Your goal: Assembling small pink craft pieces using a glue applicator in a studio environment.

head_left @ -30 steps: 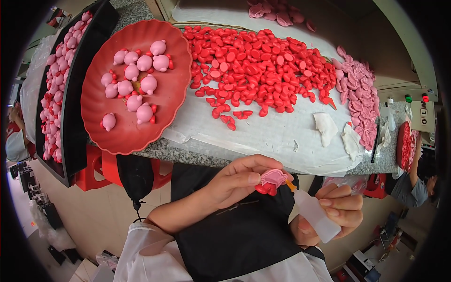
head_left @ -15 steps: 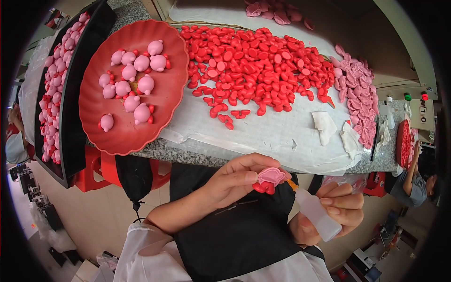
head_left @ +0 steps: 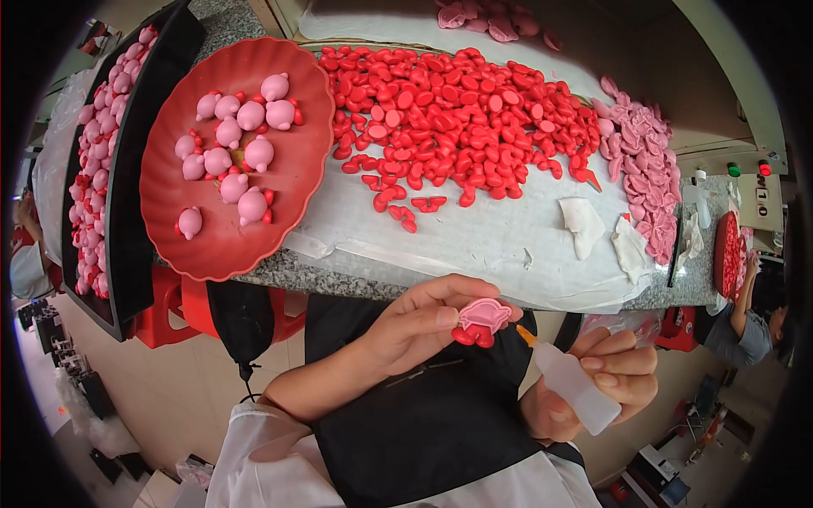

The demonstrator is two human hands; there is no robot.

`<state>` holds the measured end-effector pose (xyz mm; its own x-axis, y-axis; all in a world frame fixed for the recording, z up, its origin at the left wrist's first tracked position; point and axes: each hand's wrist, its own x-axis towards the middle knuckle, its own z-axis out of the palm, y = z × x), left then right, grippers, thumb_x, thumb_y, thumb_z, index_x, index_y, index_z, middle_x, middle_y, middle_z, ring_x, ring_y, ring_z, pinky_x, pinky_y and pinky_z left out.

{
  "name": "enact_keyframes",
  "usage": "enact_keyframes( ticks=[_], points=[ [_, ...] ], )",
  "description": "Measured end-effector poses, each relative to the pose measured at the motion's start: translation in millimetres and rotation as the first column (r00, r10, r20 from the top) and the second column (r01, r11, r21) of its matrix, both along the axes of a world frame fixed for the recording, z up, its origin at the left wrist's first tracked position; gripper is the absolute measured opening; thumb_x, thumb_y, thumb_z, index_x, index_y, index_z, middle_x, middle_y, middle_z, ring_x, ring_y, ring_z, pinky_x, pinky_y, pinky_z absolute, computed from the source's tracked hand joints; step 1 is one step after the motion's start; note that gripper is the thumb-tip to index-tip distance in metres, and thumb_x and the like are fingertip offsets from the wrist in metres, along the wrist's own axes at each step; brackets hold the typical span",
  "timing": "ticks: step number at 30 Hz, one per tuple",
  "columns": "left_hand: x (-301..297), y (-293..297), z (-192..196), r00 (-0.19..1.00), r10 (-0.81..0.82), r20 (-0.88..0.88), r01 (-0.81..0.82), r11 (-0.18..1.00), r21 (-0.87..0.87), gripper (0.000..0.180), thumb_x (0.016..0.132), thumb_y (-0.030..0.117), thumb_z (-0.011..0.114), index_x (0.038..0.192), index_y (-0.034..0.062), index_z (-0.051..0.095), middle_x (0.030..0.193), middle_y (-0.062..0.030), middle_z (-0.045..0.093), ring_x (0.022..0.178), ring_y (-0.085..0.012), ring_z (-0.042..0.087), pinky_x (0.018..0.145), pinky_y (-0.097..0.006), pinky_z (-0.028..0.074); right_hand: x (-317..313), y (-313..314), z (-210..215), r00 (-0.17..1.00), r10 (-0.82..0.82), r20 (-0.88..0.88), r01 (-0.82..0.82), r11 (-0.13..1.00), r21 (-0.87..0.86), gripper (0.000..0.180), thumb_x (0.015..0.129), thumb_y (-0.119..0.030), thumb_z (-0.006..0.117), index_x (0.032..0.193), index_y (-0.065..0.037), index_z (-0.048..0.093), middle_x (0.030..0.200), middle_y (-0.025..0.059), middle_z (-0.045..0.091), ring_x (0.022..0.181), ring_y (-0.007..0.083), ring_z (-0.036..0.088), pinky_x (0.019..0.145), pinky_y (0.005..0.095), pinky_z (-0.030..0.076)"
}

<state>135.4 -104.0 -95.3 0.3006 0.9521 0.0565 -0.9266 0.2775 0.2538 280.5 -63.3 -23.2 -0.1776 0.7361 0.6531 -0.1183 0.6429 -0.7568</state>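
Note:
Between the thumb and fingers of my left hand is a small pink plastic figure half, its hollow inner side showing. A red part shaped like a pair of feet sits at its lower edge. My right hand is wrapped round a white squeeze bottle, tilted with its orange nozzle toward the pink piece, a small gap apart from it. Both hands are in front of the table's near edge, above my black apron.
Red foot-shaped parts are heaped on white paper. Right of them lie pink shells and crumpled tissues. A red scalloped tray holds round pink figures; a black bin of more stands left. A co-worker sits at right.
The bottle's nozzle has drawn back slightly from the pink piece, down and to the right. My left hand has turned the piece a little, and its hollow side faces up more.

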Motion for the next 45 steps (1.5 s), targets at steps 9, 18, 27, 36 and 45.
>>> enact_keyframes(
  ticks=[9,18,27,36,45],
  points=[
    [0,0,-1,1.000,0.003,-0.012,-0.003,1.000,-0.004,0.036,0.079,0.016,0.045,0.110,-0.0003,0.040,0.109,-0.0212,0.043,0.103,-0.0240,0.042,0.084,-0.031,0.034,-4,-2,-4,0.997,-0.071,0.037,0.071,0.997,0.010,0.040,0.055,-0.019,0.072,0.076,-0.006,0.041,0.068,0.0037,0.036,0.052,0.0102,0.032,0.043,0.0195,0.026],
    [0,0,0,1.000,-0.002,-0.009,0.002,1.000,-0.001,0.035,0.079,0.016,0.045,0.109,-0.0002,0.040,0.109,-0.0207,0.044,0.103,-0.0241,0.042,0.084,-0.032,0.034,-5,-2,-6,1.000,-0.017,0.013,0.017,1.000,-0.001,0.041,0.053,-0.018,0.074,0.075,-0.006,0.040,0.068,0.0033,0.035,0.051,0.0100,0.031,0.042,0.0193,0.024],
    [0,0,-1,1.000,0.005,0.013,-0.005,1.000,-0.009,0.034,0.078,0.016,0.045,0.109,0.0001,0.040,0.108,-0.0193,0.045,0.104,-0.0240,0.042,0.087,-0.032,0.032,-4,0,-5,0.999,0.055,0.004,-0.055,0.998,0.033,0.041,0.052,-0.015,0.075,0.075,-0.004,0.042,0.068,0.0044,0.037,0.052,0.0104,0.032,0.041,0.0198,0.025],
    [0,1,-3,1.000,-0.003,0.022,0.003,1.000,-0.019,0.034,0.078,0.016,0.045,0.109,0.0006,0.040,0.109,-0.0198,0.044,0.104,-0.0237,0.042,0.087,-0.032,0.032,-13,-4,-6,0.998,-0.023,-0.057,0.024,1.000,0.007,0.042,0.051,-0.014,0.075,0.075,-0.004,0.043,0.067,0.0045,0.038,0.052,0.0107,0.033,0.041,0.0200,0.026],
    [0,-1,-3,0.997,0.011,0.071,-0.009,1.000,-0.024,0.037,0.078,0.018,0.046,0.110,0.0023,0.039,0.111,-0.0226,0.041,0.101,-0.0241,0.044,0.087,-0.032,0.032,-5,0,-6,0.996,0.086,-0.035,-0.086,0.996,-0.001,0.044,0.052,-0.020,0.076,0.074,-0.006,0.041,0.068,0.0032,0.038,0.052,0.0099,0.033,0.042,0.0188,0.027]
  ],
)
